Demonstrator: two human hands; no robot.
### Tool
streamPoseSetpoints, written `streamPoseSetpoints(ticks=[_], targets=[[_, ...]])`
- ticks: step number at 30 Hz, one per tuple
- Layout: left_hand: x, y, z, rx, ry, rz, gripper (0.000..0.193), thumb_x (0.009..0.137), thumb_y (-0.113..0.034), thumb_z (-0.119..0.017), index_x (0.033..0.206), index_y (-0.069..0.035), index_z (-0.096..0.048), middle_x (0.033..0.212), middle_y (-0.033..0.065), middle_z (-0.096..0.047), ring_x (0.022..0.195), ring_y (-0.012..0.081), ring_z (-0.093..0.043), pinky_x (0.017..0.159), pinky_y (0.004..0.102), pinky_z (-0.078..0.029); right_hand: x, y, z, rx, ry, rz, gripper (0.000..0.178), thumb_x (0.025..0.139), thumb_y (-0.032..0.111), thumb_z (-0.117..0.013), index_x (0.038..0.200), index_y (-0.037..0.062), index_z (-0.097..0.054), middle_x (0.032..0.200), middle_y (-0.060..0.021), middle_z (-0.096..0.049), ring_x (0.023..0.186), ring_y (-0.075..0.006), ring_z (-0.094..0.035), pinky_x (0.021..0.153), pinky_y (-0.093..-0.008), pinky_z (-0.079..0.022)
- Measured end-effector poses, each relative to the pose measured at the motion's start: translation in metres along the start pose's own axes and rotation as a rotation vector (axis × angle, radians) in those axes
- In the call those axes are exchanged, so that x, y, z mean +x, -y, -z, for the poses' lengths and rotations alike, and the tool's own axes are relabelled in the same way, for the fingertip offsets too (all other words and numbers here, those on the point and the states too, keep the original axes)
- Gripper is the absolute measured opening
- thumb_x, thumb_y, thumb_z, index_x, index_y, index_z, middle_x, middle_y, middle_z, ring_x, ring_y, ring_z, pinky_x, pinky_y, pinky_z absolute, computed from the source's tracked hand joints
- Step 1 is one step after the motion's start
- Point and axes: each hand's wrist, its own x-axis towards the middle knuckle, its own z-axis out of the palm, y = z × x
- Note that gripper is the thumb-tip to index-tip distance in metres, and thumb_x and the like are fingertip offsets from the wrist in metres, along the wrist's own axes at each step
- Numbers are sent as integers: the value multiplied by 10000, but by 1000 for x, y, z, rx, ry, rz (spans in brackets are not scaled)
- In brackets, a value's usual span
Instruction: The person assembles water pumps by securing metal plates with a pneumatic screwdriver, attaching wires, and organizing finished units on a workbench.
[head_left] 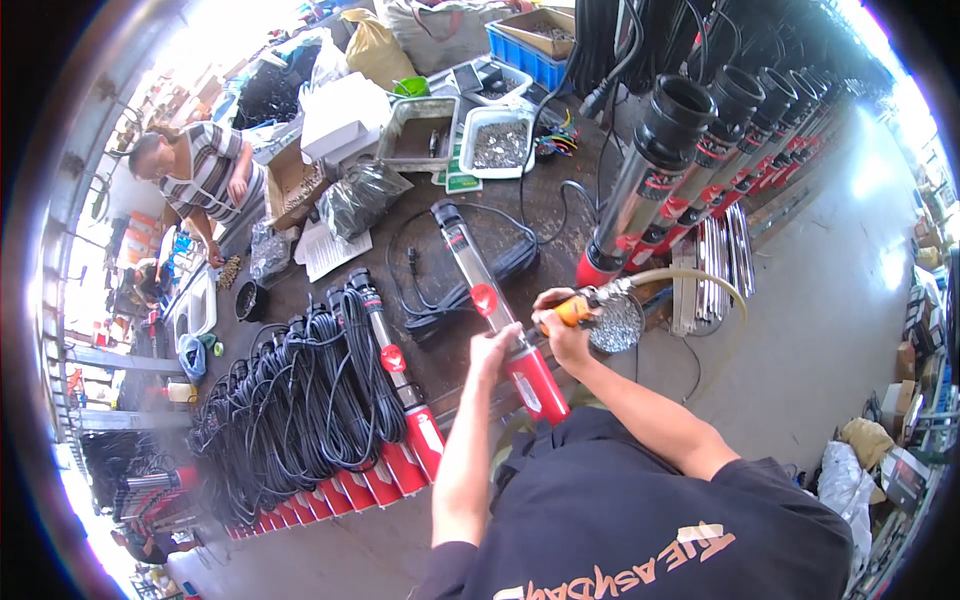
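Observation:
A long submersible pump (pixel 467 258), with a steel tube, black cap and red lower end, lies slantwise over the table's front edge, its red end close to my body. My left hand (pixel 493 351) is wrapped round it just above the red part. In my right hand (pixel 568 338) is an orange air screwdriver (pixel 574 310), gripped beside the pump; a pale hose (pixel 700 279) curves away from its back. The driver's tip is hidden by my fingers. A bowl of small metal screws (pixel 620 325) stands right of the driver. Black cable (pixel 500 270) lies coiled behind the pump.
Several finished-looking pumps with coiled black cables (pixel 320 390) line the left front edge. Upright pumps (pixel 655 165) stand in a row at the right. Trays of small parts (pixel 500 142) and a black bag (pixel 362 198) are at the back. Another person (pixel 210 175) stands far left.

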Motion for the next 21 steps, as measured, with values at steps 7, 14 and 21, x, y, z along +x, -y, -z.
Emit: streamPoseSetpoints(ticks=[7,14,21], targets=[[-49,31,-19,394,-290,-183,476,860,-395,-762,1019,52,-734,772,86,-718,630,163,-651,637,322,-538,-11,56,27,126,-110,-6,230,852,-48,-530,1052,65,-526,938,-82,-581,785,-158,-595,757,-301,-513],[-73,5,4,-612,-179,-108,238,1062,-96,-429,1211,-12,-595,818,90,-658,629,160,-627,629,329,-581,-6,92,-10,169,48,172,203,843,-51,-526,1026,31,-493,970,-106,-524,747,-160,-560,725,-306,-500],[-103,-75,-18,-843,127,-199,180,1062,-204,-519,1062,-31,-567,872,123,-694,692,211,-694,708,410,-624,0,128,-60,254,158,200,215,819,-7,-551,1021,24,-484,945,-124,-511,730,-188,-554,720,-327,-499]])
